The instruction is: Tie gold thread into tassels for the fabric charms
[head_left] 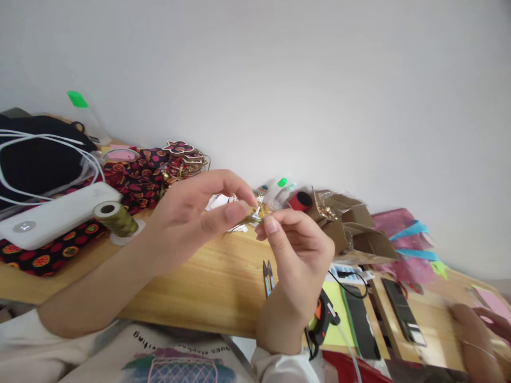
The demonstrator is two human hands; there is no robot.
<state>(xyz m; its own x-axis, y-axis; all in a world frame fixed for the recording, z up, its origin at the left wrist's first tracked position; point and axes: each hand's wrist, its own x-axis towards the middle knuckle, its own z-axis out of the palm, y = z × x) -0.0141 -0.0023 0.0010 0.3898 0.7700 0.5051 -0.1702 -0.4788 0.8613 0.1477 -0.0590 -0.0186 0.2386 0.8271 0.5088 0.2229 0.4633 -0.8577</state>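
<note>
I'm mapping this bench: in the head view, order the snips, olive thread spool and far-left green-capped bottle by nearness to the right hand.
1. Snips: just left of the right hand.
2. Olive thread spool: further left.
3. Green-capped bottle: far left, at the back.

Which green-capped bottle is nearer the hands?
The bottle just beyond the right hand, left of the red roll. The other green-capped bottle is far left, near the white cable.

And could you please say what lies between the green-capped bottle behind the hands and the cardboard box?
In the head view, a red, dark-ended cylinder and a pale-capped bottle.
</note>
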